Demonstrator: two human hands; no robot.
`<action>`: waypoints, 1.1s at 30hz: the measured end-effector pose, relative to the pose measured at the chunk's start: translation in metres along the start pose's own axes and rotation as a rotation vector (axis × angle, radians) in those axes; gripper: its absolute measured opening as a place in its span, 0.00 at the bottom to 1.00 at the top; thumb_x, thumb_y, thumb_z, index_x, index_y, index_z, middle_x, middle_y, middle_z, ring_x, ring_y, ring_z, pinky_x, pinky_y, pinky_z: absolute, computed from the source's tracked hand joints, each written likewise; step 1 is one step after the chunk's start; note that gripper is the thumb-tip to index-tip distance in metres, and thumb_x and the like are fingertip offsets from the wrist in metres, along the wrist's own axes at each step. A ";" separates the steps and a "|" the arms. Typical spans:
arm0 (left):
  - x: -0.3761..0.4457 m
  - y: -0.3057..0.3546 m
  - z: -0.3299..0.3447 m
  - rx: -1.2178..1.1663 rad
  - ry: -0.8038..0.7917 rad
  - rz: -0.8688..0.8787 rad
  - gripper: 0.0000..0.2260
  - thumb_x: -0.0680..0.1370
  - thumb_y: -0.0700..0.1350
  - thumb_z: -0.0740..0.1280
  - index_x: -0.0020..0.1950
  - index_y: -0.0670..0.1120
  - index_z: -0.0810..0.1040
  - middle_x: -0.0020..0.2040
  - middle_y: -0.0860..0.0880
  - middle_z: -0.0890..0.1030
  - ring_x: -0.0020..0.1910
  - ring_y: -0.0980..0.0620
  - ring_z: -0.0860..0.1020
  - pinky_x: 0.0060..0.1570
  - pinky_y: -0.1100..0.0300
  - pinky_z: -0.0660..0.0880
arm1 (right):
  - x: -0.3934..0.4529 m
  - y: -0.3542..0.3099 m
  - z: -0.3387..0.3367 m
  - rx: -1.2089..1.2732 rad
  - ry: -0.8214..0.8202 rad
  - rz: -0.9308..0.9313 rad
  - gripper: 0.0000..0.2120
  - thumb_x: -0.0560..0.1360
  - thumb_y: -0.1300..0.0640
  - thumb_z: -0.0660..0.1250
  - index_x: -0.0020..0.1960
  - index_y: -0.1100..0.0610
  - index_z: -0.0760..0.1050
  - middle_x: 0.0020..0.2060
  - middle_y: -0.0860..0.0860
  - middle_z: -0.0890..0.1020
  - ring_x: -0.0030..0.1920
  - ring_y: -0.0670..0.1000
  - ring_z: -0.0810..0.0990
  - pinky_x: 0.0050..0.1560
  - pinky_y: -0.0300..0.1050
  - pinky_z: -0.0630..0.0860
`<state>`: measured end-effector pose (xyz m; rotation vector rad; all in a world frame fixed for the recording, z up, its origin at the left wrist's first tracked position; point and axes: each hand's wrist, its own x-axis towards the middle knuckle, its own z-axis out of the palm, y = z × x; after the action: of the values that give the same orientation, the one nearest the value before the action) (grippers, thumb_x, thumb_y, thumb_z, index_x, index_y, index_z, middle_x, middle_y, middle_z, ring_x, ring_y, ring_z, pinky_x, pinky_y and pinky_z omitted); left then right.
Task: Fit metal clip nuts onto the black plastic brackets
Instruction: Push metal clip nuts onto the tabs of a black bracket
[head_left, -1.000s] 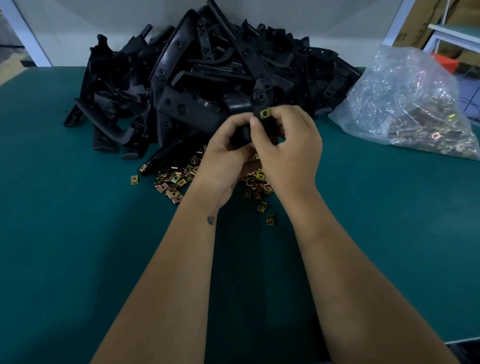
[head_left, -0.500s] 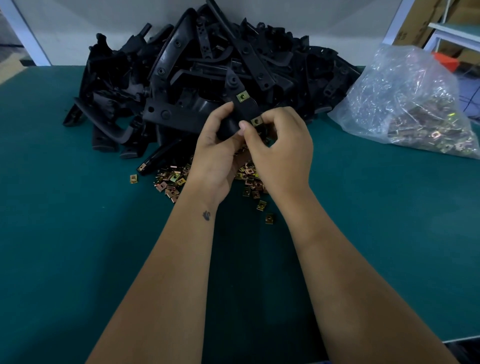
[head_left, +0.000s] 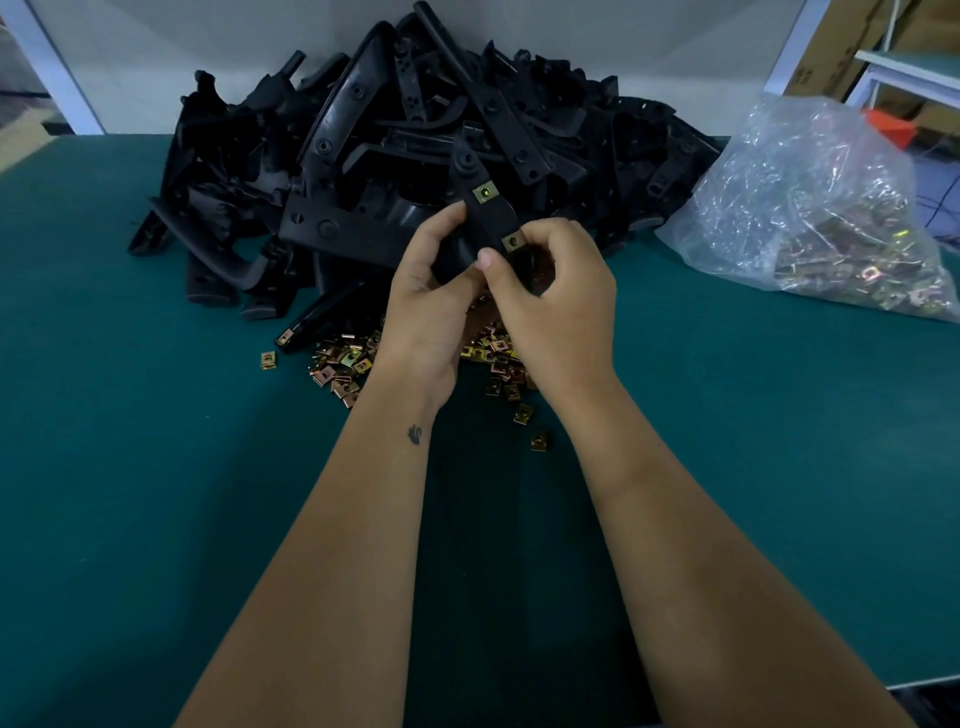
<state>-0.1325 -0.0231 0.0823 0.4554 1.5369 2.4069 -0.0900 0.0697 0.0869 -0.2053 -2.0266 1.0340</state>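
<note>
Green work mat under everything, pale wall behind. Bracket held above the mat, just in front of the heap, tilted with its far end toward 12 o'clock. One clip nut already sits on its upper tab; a second clip nut sits at the near edge. Left hand curls round the bracket body from 9 o'clock. Right hand pinches the second nut, thumb pressing at its 7 o'clock side. Bracket looks stiff, light, smooth; best gripped on the thick middle, clear of the tabs. Nuts look small, springy, sharp-edged; likely need a firm square push. Loose nuts scattered at 6 o'clock of the hands. Bracket heap at 12 o'clock. Plastic bag of nuts at 2 o'clock.
</note>
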 end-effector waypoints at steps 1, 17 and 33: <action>0.000 0.000 0.001 0.006 0.006 0.017 0.20 0.80 0.33 0.63 0.66 0.54 0.76 0.61 0.46 0.82 0.56 0.50 0.82 0.52 0.55 0.79 | 0.000 -0.001 0.000 0.024 -0.015 0.039 0.09 0.73 0.53 0.72 0.49 0.55 0.78 0.45 0.46 0.79 0.47 0.45 0.77 0.49 0.40 0.75; -0.002 0.007 0.003 -0.137 0.419 0.141 0.29 0.81 0.35 0.63 0.75 0.60 0.63 0.63 0.52 0.79 0.59 0.53 0.81 0.47 0.60 0.80 | 0.002 -0.003 0.004 0.878 -0.108 0.529 0.06 0.74 0.65 0.71 0.47 0.55 0.79 0.44 0.50 0.83 0.43 0.47 0.80 0.43 0.42 0.76; 0.003 0.014 -0.001 -0.399 0.388 0.035 0.12 0.82 0.39 0.63 0.64 0.47 0.75 0.51 0.46 0.86 0.48 0.49 0.85 0.45 0.56 0.81 | 0.008 0.007 -0.002 1.077 0.003 0.700 0.03 0.78 0.62 0.68 0.47 0.56 0.77 0.36 0.50 0.81 0.33 0.47 0.78 0.36 0.39 0.77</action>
<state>-0.1364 -0.0287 0.0946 -0.0721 1.1234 2.8578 -0.0947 0.0794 0.0870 -0.3302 -1.1279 2.3809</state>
